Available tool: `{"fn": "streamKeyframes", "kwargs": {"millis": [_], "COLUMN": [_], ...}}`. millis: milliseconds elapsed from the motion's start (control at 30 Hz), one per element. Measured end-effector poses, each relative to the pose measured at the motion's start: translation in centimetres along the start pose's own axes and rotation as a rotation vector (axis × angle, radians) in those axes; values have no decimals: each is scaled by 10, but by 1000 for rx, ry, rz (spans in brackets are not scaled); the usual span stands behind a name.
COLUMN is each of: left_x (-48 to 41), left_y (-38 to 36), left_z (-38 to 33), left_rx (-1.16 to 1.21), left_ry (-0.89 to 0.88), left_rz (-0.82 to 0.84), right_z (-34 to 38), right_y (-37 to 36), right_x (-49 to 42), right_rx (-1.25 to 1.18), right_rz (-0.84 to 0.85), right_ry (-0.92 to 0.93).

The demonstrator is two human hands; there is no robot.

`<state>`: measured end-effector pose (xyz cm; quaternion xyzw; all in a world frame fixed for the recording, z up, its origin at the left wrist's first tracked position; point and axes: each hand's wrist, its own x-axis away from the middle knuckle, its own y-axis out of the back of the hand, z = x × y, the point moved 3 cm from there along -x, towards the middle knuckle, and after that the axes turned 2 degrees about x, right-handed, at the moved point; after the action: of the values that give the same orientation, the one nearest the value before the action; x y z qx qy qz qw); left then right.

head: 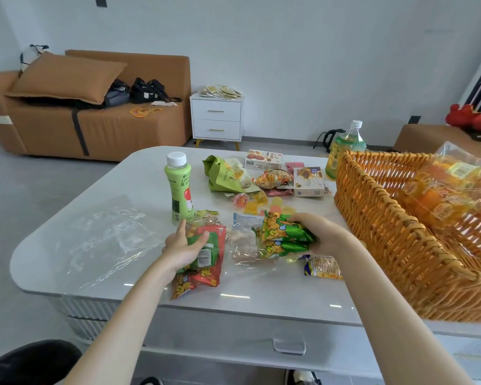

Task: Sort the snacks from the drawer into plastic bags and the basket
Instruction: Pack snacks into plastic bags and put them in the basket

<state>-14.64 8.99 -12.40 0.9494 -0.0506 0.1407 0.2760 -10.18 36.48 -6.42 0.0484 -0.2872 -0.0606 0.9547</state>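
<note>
Gripping green packs (282,236) | right fingers (299,217) around | left fingers (203,237): red packs (212,273)

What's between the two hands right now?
Head view: a clear packet with a blue-white top lies on the table between the left hand and the right hand.

orange basket (386,232), green bottle (178,190)

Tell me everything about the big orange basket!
The basket is woven from orange-brown wicker, with a braided rim and open top. It sits on the right side of the white table, partly out of view. Inside lies a clear bag of orange snacks. A green-labelled bottle stands behind it. The right hand is near, not touching.
</note>
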Motion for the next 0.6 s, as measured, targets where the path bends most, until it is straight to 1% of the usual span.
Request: {"fn": "streamKeyframes", "kwargs": {"millis": [100,233,267,333,433,500,600], "left_x": [-2,-7,-7,-8,-6,-3,-1], "left_y": [0,0,0,0,0,0,1], "left_z": [3,6,5,5,4,3,1], "left_rx": [76,89,91,109,134,126,169], "left_ry": [-13,-10,-10,-6,-6,-17,-37], "left_rz": [-13,-29,-39,-71,-86,-56,-40], "right_z": [-10,-14,-15,-18,-16,-13,-10], "right_y": [-2,-5,-8,-16,-19,-18,-17], "right_x": [-5,-4,-1,4,7,8,13], "right_rx": [-109,-233,-217,-225,-380,-472,-621], "right_rz": [-11,-59,-48,27,133,172,160], "right_ry": [-61,-31,-37,-67,-64,-66,-97]}}
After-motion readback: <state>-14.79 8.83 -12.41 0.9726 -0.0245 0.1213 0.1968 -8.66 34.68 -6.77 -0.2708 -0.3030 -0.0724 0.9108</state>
